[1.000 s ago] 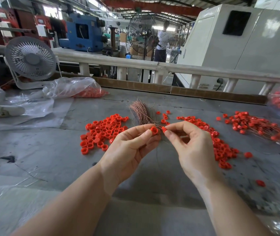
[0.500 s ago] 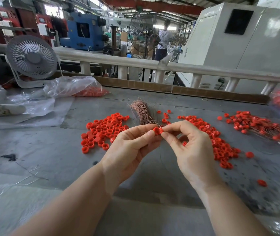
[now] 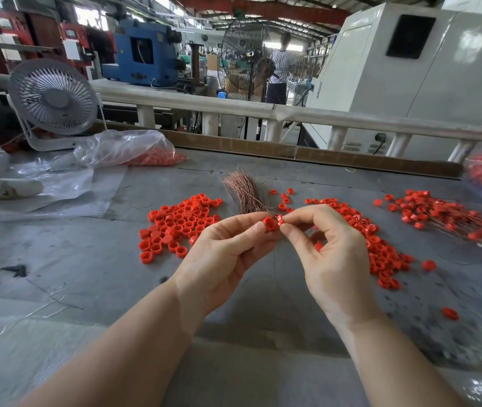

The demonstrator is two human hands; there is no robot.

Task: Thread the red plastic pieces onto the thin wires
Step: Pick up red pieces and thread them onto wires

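Your left hand (image 3: pixel 228 254) pinches a red cap (image 3: pixel 269 224) between thumb and forefinger, and your right hand (image 3: pixel 330 254) pinches a smaller red piece (image 3: pixel 280 220) the same way, the two parts touching at your fingertips above the table (image 3: pixel 87 259). A thin wire (image 3: pixel 275 259) hangs down between your hands; whether it already runs through either part is too fine to tell.

By the look of it, you are in the middle of joining one pair: the piece is meeting the mouth of the cap, with the wire somewhere at that joint. The next move calls for a straight, light push, keeping the wire centred so it does not kink or slip out sideways.

Your stock lies close. The loose caps (image 3: pixel 178 221) sit to the left, the smaller pieces (image 3: pixel 380 248) trail away under your right hand, and the wire bundle (image 3: pixel 242 192) lies just beyond your fingertips. The finished ones (image 3: pixel 445 215), already on wires, are heaped far right, so much is still to thread.
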